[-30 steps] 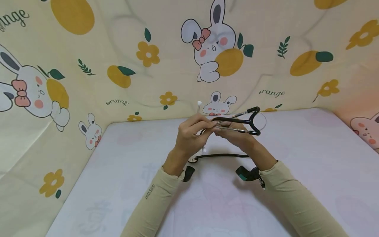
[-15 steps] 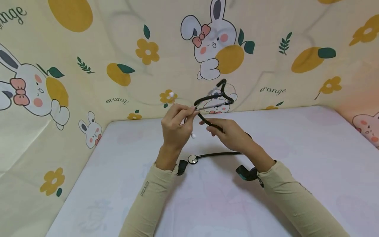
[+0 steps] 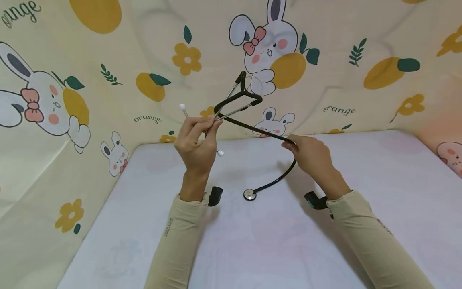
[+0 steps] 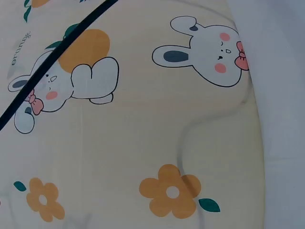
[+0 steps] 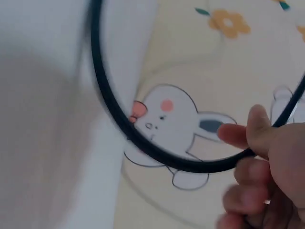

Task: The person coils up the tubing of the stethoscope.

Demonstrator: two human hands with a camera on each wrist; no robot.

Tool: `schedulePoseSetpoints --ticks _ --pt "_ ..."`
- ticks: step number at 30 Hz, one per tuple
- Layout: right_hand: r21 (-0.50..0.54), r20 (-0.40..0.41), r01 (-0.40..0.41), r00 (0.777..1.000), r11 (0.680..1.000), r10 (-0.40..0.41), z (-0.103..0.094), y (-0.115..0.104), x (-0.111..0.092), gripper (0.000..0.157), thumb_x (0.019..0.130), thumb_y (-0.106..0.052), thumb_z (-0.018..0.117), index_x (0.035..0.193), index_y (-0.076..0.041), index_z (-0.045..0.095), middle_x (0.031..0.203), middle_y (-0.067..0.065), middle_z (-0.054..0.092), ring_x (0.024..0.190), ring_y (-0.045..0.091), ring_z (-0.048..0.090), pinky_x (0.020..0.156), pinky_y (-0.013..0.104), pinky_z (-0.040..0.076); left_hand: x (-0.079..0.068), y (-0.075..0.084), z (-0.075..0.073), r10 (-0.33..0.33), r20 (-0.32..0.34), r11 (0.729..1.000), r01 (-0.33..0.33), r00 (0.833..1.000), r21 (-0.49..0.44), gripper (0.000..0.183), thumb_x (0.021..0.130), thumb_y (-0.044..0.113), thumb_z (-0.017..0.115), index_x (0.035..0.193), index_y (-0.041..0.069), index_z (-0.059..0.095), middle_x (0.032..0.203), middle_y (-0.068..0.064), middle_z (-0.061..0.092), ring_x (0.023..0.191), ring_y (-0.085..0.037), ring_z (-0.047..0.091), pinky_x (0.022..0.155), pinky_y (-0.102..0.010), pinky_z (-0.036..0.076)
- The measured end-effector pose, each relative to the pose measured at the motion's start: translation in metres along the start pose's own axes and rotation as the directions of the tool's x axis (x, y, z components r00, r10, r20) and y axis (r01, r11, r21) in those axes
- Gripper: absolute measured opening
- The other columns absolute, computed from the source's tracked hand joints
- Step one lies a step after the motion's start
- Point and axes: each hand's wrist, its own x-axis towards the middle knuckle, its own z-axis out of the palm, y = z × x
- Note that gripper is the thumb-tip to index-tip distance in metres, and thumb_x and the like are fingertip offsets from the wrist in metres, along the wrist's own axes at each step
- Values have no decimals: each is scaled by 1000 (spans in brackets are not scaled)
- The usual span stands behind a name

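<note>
A stethoscope (image 3: 258, 130) with black tubing and metal ear tubes is held up between both hands in the head view. My left hand (image 3: 197, 146) pinches the metal ear tubes, whose white ear tips (image 3: 182, 106) stick out on either side of the fingers. Its black forked part (image 3: 243, 89) points up and to the right. Further down the tubing, my right hand (image 3: 312, 156) grips it between thumb and fingers. Below, the round chest piece (image 3: 250, 195) appears at or just above the tabletop. The tubing curves across the right wrist view; only a black strip shows in the left wrist view.
A white-covered table (image 3: 252, 249) lies under the hands. Behind it stands a cream cloth wall (image 3: 346, 20) printed with rabbits, oranges and flowers. A black device (image 3: 215, 196) is at the left wrist and another (image 3: 315, 200) at the right wrist.
My left hand has moved left and up with the ear tubes. My right hand has separated from it onto the tubing, stretching it rightward. The chest piece has shifted slightly right.
</note>
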Motion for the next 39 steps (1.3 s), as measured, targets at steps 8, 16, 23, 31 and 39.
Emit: schedulePoseSetpoints --ticks 8,16,23,31,39 --pt "84 -211 -82 973 993 98 -21 5 1 20 100 -21 60 118 -14 67 105 13 74 83 34 62 56 42 43 1 6 4 10 -22 1000 -10 1000 -1 12 78 2 83 79 -8 75 73 -18 65 63 -28 67 67 -17 54" --pt "26 -56 -15 998 1000 17 -14 -4 2 23 101 -27 58 117 -15 68 107 11 68 96 33 61 72 49 49 2 3 1 2 -52 1000 -2 999 2 14 79 4 82 80 -9 75 72 -19 65 64 -29 66 69 -16 54" --pt "72 364 153 916 986 -169 6 -13 -2 30 102 -36 55 107 -12 72 85 4 59 80 21 54 71 36 43 1 2 1 -9 5 1000 9 1000 6 12 78 2 82 81 -8 76 74 -19 65 66 -29 67 70 -13 53" --pt "309 410 297 815 903 -408 7 -19 -10 16 97 -11 62 103 -12 77 102 5 57 94 18 54 83 35 44 -3 1 2 -6 109 1000 3 994 23 12 77 1 83 85 -6 77 79 -17 65 67 -25 63 63 -19 51" --pt "371 521 325 703 870 -484 8 -18 -12 23 94 -9 66 110 -22 77 125 6 61 118 27 58 96 44 48 -4 -2 2 -66 234 998 66 970 7 14 82 5 79 89 -6 72 101 -19 69 83 -27 66 68 -23 51"
